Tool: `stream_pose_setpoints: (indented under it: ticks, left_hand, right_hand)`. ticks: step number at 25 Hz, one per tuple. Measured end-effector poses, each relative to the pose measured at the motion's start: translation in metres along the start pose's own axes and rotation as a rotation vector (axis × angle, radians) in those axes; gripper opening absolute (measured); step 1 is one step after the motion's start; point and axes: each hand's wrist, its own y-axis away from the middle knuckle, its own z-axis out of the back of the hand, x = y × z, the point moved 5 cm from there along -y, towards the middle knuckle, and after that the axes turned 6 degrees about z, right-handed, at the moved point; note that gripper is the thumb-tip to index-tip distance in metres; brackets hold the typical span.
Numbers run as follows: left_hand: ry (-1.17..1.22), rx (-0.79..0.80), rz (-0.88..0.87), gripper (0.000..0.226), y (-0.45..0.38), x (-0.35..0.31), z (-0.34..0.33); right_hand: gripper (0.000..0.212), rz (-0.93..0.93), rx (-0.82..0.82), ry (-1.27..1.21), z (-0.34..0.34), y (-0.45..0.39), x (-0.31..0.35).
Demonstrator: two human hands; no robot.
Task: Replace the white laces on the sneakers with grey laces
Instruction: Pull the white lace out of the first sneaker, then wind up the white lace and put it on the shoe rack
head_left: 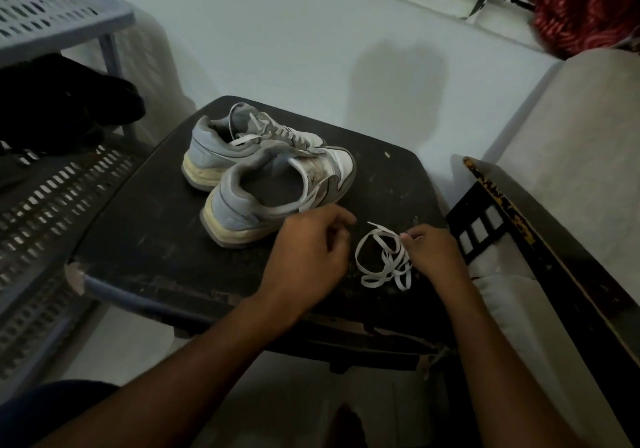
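You are working at a dark, scuffed stool (145,240) with two grey-and-white sneakers standing on it, heels toward you; the near sneaker (273,195) appears to be stripped of its lace, while the far sneaker (249,136) is showing a lace through its eyelets, and its colour is too dim to judge, though a pale end is trailing near the collar.

The loose white lace (384,260) is lying in a tangled coil on the stool, between your two hands and just beside the near sneaker's side.

Your right hand (433,257) is resting at the coil's right edge with fingers curled; the fingertips seem to be touching or pinching a strand, but the contact is too small to confirm. Your left hand (311,250) is hovering just left of the coil, fingers loosely curled and holding nothing.

The step in hand is judged to be setting the removed lace aside; to do it well:

- be gathering the whole coil in one hand, so that no loop is snagging the near sneaker;
- be placing it well apart from the shoes, keeping the working area free;
- be checking the far sneaker under better light before unthreading it.

No grey lace is lying loose anywhere in view.
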Motion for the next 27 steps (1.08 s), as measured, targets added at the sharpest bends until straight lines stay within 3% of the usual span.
stream_pose_setpoints:
  ticks: [2,6,8,11,13,15,17,19,21,22,23,25,26,27]
  left_hand:
    - [-0.045,0.077,-0.027,0.022,-0.006,0.001,-0.013]
    - [-0.075,0.12,-0.026,0.022,-0.029,0.008,-0.027]
    - [-0.068,0.102,-0.023,0.026,-0.034,0.008,-0.032]
    - [-0.006,0.147,0.007,0.028,-0.036,0.004,-0.039]
    - [0.041,0.267,0.118,0.03,-0.04,0.01,-0.041]
    - [0.069,0.39,0.245,0.047,-0.039,0.017,-0.039]
    - [0.235,0.464,0.354,0.051,-0.036,0.016,-0.035]
    - [0.61,0.473,0.535,0.052,-0.036,0.011,-0.031]
    - [1.12,0.451,0.677,0.054,-0.042,0.005,-0.023]
    - [1.263,0.421,0.647,0.054,-0.048,0.006,-0.019]
    - [1.21,0.37,0.571,0.05,-0.054,0.008,-0.013]
    - [0.63,0.373,0.384,0.04,-0.051,0.006,-0.008]
    - [0.428,0.444,0.321,0.039,-0.044,0.005,-0.014]
    - [0.41,0.568,0.357,0.041,-0.037,0.003,-0.022]
  right_hand:
    - [0.024,0.013,0.097,0.067,-0.005,-0.006,0.003]
    - [0.021,0.023,-0.027,0.051,0.01,-0.01,0.012]
    - [0.017,0.131,-0.035,-0.082,0.018,-0.006,0.025]
    - [0.012,0.432,0.15,-0.394,0.023,0.022,0.068]
    - [0.015,0.631,0.174,-0.398,0.025,0.037,0.088]
    - [0.019,0.701,0.114,-0.375,0.029,0.042,0.096]
    - [0.017,0.681,0.083,-0.44,0.032,0.04,0.093]
    - [0.015,0.598,0.113,-0.494,0.027,0.037,0.088]
    - [0.021,0.543,0.296,-0.418,0.013,0.041,0.091]
    - [0.024,0.548,0.458,-0.37,0.006,0.05,0.096]
    - [0.026,0.563,0.617,-0.346,0.005,0.061,0.101]
    - [0.029,0.614,0.753,-0.368,0.022,0.077,0.112]
    - [0.029,0.628,0.678,-0.414,0.037,0.074,0.113]
    - [0.03,0.626,0.51,-0.484,0.051,0.064,0.11]
